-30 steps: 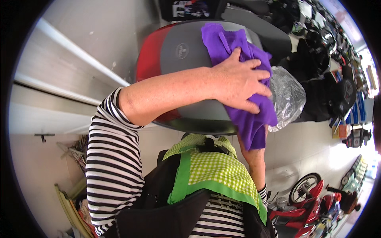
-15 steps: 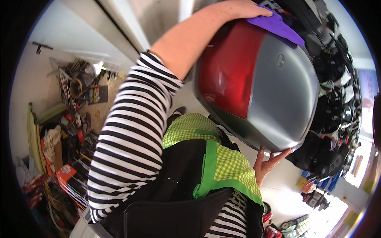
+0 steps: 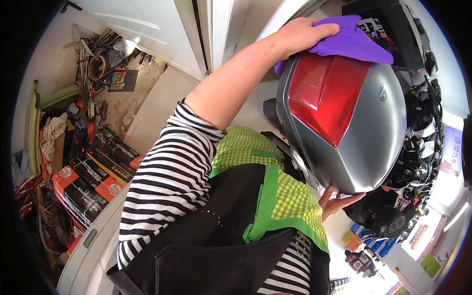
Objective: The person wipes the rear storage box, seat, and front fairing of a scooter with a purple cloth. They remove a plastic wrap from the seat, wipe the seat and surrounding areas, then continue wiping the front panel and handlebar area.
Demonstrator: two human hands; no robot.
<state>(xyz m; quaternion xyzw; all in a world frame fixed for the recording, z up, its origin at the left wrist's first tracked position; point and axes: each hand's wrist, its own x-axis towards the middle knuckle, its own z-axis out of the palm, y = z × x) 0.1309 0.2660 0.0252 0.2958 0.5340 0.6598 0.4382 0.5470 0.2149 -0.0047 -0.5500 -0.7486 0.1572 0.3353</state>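
Note:
A motorcycle top case point(image 3: 369, 140), silver-grey with a red reflector point(image 3: 327, 93) on its face, stands tilted in front of me. My left hand point(image 3: 307, 34) is at its upper edge, closed on a purple cloth point(image 3: 346, 40) that drapes over the case's rim. The thumb lies on top of the cloth; the other fingers are partly hidden. At the case's lower edge, my right hand point(image 3: 337, 201) touches the shell with its fingers stretched out and apart. What the case rests on is hidden.
A white door point(image 3: 157, 29) stands at the back left. Orange and black boxes point(image 3: 96, 177) are stacked at my left, beside scattered tools and scrap. Helmets and black gear point(image 3: 418, 167) line the right side. A black box point(image 3: 393, 24) stands behind the case. Blue boxes point(image 3: 376, 241) lie lower right.
The view has shifted. The case has turned, so its red reflector sits higher and farther right. My left hand and the cloth remain at the top rim, my right hand at the lower edge.

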